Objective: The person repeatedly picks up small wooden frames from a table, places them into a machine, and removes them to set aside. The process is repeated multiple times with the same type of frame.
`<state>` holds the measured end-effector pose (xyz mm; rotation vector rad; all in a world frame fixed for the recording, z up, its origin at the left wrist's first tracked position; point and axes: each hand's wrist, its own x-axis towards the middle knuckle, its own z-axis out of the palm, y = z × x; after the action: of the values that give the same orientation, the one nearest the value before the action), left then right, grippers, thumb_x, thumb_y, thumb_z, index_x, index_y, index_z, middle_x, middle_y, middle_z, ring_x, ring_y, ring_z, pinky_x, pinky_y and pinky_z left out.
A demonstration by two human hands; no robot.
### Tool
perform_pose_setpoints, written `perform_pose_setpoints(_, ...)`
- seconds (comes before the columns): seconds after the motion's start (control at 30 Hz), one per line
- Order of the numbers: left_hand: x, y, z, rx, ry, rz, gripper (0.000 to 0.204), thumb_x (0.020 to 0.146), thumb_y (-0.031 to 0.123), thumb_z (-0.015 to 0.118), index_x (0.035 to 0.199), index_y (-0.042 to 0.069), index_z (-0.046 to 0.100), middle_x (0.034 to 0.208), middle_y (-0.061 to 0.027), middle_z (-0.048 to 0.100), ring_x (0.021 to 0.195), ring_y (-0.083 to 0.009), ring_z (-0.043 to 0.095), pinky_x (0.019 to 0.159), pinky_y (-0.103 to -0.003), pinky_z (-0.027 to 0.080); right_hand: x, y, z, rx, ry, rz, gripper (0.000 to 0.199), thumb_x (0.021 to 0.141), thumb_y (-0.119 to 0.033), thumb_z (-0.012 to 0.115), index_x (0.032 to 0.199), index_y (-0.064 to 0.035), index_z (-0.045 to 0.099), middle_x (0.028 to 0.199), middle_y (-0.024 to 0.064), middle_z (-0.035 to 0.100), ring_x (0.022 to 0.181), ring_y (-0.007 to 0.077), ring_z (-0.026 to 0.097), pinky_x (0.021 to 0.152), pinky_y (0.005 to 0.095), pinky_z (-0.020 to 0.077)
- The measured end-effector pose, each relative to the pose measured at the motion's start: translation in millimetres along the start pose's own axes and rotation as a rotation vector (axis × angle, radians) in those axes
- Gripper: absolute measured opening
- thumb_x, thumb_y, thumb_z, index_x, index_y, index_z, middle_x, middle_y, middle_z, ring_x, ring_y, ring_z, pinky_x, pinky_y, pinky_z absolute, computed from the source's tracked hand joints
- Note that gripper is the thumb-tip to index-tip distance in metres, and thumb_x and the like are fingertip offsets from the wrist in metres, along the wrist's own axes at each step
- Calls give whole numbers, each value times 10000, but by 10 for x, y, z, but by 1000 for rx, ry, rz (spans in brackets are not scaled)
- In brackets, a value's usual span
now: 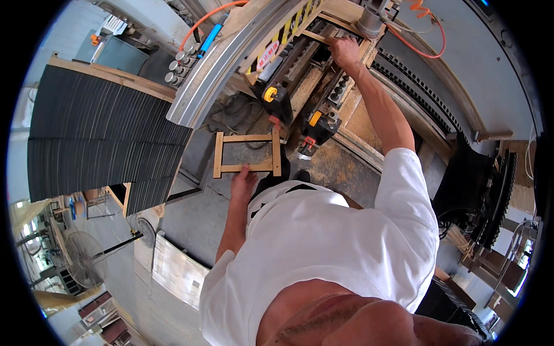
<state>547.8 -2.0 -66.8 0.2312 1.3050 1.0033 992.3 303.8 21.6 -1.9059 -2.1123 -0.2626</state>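
Note:
My left hand (243, 183) grips a small wooden frame (248, 138) by its near rail, holding it in front of my waist. Two rails join two longer side pieces, and the floor shows through its middle. Stretched far forward, my right hand (345, 53) is closed over a light wooden rail (314, 36) in the machine. That rail seems part of a second frame lying there; the fingertips are partly hidden. Between my arms, two black clamp units with a yellow knob (270, 94) and a yellow part (315, 119) end the machine's rails.
A tall stack of dark panels (98, 132) stands at left. The machine's metal beam (202, 69) with a striped warning strip slants above the clamps. Sawdust (340, 167) covers the floor and bed. A grey spindle housing (370, 23) hangs beside my right hand. A fan (85, 259) stands lower left.

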Motion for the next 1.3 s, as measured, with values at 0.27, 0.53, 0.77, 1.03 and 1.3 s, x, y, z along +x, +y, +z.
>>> perform_pose_setpoints(0.27,-151,62,-346,44,7,97,308,895,294,696,1083,66,608,921,-27,634,834,-144,615,747,-311,535,-7,48,48,43,87,-31,297,855,-221,613,1142,-256,682,996,67,710,998,277,619,855,432,429)
perform_pose_setpoints(0.53,-699,629,-1035,105,165,384,284,898,260,689,1049,25,638,900,-28,626,833,-131,612,765,-301,553,63,137,-22,-154,-169,172,316,931,-351,476,1163,-203,632,1037,190,681,948,372,663,794,508,512)
perform_pose_setpoints(0.77,-1379,1384,-2573,12,545,750,186,905,209,676,960,31,676,837,-26,663,764,-108,627,707,-294,552,-303,-1047,-769,445,403,134,281,948,-242,602,1170,-84,672,1111,128,691,976,221,669,804,352,526)
perform_pose_setpoints(1.03,-1537,2683,-4608,35,619,789,275,985,297,555,1013,30,615,878,-12,629,755,-102,605,686,-263,539,-2144,-4058,-1192,1078,-104,-137,207,923,-55,608,1116,-31,678,1099,106,685,968,177,643,873,306,512)
perform_pose_setpoints(1.3,-438,3842,-5571,331,460,537,367,971,291,578,1160,-23,595,918,-44,659,764,-131,630,666,-265,536,-2983,-5124,-275,718,-703,-63,342,818,-171,698,1127,-28,662,990,187,699,892,271,684,786,357,534)
